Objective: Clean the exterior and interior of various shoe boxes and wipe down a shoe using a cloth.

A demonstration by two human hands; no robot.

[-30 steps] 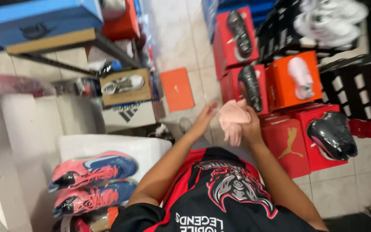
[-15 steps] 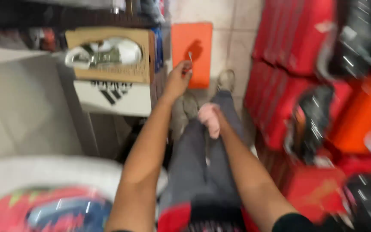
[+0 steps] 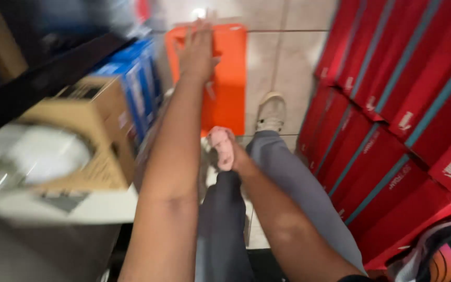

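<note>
My left hand point(image 3: 197, 49) is stretched far forward, its fingers spread over a flat orange box lid point(image 3: 230, 78) that lies on the tiled floor. It rests on or just above the lid's near left part; blur hides whether it grips. My right hand point(image 3: 238, 159) is low by my knees, shut on a crumpled pink wad point(image 3: 219, 146). My legs in grey trousers point(image 3: 288, 183) run forward under both arms, ending in a white shoe point(image 3: 271, 110) beside the lid.
Red shoe boxes point(image 3: 392, 130) are stacked along the right. On the left, a brown cardboard box point(image 3: 87, 130) holds a white shoe, with blue boxes point(image 3: 137, 89) behind it under a dark shelf. A dark shoe point(image 3: 444, 256) sits at the bottom right.
My left hand has reached farther forward onto the orange lid. The view has swung down and closer to the floor. My right hand has kept the pink wad by my knees.
</note>
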